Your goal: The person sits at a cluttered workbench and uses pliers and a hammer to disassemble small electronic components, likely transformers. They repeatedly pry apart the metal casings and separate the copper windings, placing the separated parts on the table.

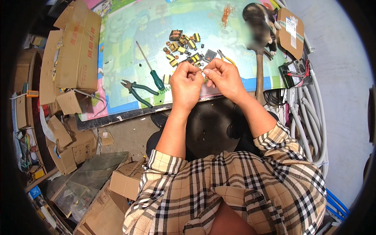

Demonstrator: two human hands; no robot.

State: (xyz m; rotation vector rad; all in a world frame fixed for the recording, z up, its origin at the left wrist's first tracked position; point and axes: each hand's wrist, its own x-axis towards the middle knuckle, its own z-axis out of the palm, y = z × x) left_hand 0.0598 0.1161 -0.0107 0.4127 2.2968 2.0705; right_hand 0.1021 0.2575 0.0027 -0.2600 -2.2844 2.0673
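Observation:
My left hand [186, 86] and my right hand [226, 79] meet over the near edge of the table, fingers pinched together. Between the fingertips is something small that I cannot make out. Just beyond them lies a pile of small yellow-and-black transformers [182, 47] with loose core pieces. A dark grey square part [210, 55] and yellow-handled cutters [226, 58] lie close to my right hand. Left of my left hand are a screwdriver [156, 79] with a green handle and green-handled pliers [140, 88], whose jaws stand apart.
A tangle of copper wire [226, 15] lies at the far side. On the right are a long wooden handle [259, 76], a black-and-white cat [260, 27], a cardboard piece [290, 33] and a black meter [291, 74]. A tall cardboard box [78, 51] stands on the left.

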